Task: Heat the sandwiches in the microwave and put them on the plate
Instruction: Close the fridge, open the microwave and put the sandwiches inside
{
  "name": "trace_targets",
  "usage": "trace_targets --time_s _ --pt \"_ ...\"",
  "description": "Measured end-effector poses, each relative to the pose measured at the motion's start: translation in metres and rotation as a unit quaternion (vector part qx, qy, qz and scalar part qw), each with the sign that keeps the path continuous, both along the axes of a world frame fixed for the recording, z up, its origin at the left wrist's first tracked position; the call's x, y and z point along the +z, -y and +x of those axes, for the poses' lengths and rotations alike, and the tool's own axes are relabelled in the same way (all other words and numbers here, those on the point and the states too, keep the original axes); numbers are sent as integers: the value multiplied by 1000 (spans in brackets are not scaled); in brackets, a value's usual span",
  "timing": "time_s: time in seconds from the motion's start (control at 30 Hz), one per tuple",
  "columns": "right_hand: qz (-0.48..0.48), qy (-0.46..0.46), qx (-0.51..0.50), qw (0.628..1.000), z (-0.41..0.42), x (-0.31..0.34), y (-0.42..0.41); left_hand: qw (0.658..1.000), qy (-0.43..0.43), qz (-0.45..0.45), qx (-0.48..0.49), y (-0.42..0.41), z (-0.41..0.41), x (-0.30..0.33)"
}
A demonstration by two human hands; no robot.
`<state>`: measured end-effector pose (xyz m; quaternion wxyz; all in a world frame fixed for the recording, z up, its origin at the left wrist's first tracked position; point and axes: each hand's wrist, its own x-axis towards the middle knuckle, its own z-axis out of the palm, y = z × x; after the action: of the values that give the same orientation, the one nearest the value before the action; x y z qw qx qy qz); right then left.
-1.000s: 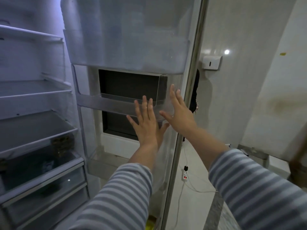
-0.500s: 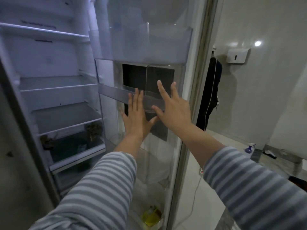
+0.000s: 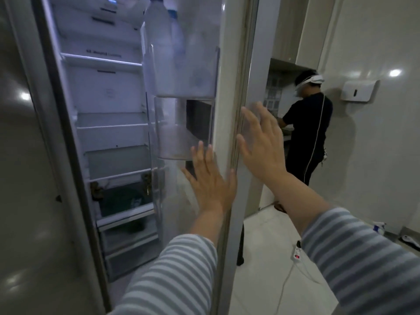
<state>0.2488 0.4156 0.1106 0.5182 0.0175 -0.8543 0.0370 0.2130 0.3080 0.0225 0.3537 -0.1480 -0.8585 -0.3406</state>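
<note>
An open fridge door (image 3: 227,110) holds bottles (image 3: 159,53); another person (image 3: 306,123) stands beyond.

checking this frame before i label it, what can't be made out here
- Head view: no sandwiches, microwave or plate show.
- Right hand: motion-blurred, contact with the fridge door unclear.
- Left hand: palm hidden, contact with the door unclear.
- Bottom drawer: contents too dark.
- Bottles: labels hidden behind the frosted bin.

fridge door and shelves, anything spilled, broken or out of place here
Nothing stands out. The fridge door is partly open with both flat hands on it, left hand and right hand; bottles stand upright in the door bin.
</note>
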Motion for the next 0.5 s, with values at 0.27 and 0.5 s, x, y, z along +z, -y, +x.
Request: trace_targets --time_s 0.27,0.5 --pt "28 151 43 987 -38 -11 14 998 -20 -34 58 -1 -34 -18" --pt "73 134 42 987 -59 -14 68 999 -12 -32 21 62 -45 -16"
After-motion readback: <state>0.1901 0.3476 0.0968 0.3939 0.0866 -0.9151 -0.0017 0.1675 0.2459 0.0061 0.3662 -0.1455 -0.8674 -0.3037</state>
